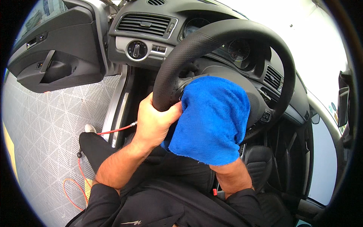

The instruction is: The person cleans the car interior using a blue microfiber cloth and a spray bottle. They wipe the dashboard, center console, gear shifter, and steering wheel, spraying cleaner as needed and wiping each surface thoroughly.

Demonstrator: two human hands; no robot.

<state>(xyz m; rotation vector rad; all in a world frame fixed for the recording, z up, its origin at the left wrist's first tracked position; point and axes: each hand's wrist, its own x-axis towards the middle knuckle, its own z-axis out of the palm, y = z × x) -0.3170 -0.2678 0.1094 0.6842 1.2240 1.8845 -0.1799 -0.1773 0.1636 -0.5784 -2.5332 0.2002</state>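
My left hand (156, 119) grips the lower left part of the rim of a black leather steering wheel (181, 56), its thumb beside the cloth. A blue microfiber cloth (212, 113) covers my right hand down to the wrist, over the lower left spoke and part of the wheel's hub. My right hand's fingers are hidden under the cloth, so their pose does not show. Some buttons (266, 116) are visible on the wheel's right spoke.
At the left the driver's door (65, 42) stands open over a grey patterned floor (51, 113). A red hose (116, 130) crosses the door sill. Behind the wheel are the dashboard vent (143, 25), the light switch (136, 50) and the instrument cluster (239, 50). A black seat (256, 161) is at the right.
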